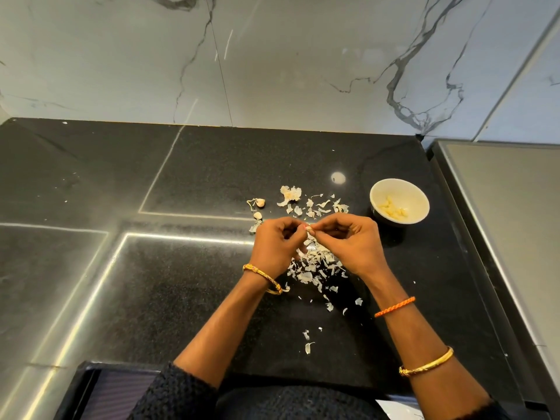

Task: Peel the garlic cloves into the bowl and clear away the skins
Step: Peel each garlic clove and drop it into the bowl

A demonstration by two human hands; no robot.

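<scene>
Pinching garlic clove (308,229) between left hand (274,247) and right hand (348,242) to strip skin | skins (315,262) beneath, mid-tabletop | bowl (399,204) near right edge

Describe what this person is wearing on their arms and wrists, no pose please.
Left wrist: an ornate gold bangle. Right forearm: a twisted orange thread band near the wrist and a plain gold bangle further up. Dark knitted sleeves are pushed up, forearms bare.

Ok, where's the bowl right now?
The bowl sits on the counter, right of the skins and just beyond the right hand.
</scene>
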